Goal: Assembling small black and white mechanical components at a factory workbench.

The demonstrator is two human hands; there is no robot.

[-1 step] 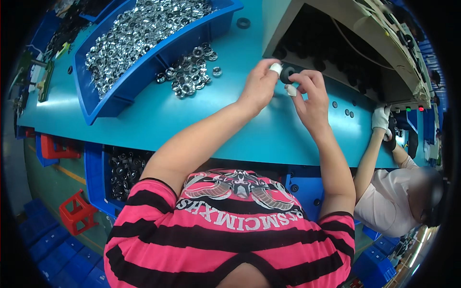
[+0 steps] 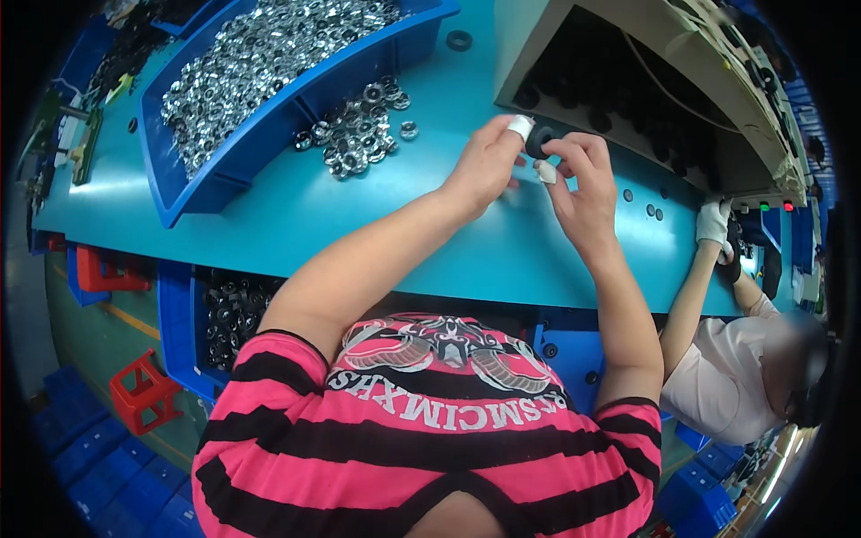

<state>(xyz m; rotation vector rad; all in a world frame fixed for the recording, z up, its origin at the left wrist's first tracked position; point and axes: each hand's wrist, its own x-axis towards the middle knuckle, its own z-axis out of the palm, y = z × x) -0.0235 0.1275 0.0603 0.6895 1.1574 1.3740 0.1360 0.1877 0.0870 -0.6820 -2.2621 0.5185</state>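
Over the teal tabletop, both my hands meet at a small black rubber ring [image 2: 539, 142]. My left hand [image 2: 484, 169] is closed on its left side, with a white wrapping on one digit; its lower fingers show below. On the other side, my right hand [image 2: 583, 184] pinches near the ring's edge, with white wrapping on its thumb. Whether something sits inside the ring is too small to tell. To the left of my hands lies a loose pile of shiny silver wheel-like parts [image 2: 354, 143], with one single silver part [image 2: 409, 131] beside it.
A long blue bin [image 2: 296, 112] full of silver parts stands at the left. Ahead on the right is a beige box-like housing [image 2: 518, 54] with dark rings inside. Small black pieces [image 2: 650, 210] lie by it. A co-worker's white-gloved hand [image 2: 713, 222] works at the far right.
The fingers of my left hand have shifted a little below the ring. Both hands stay at the ring otherwise.
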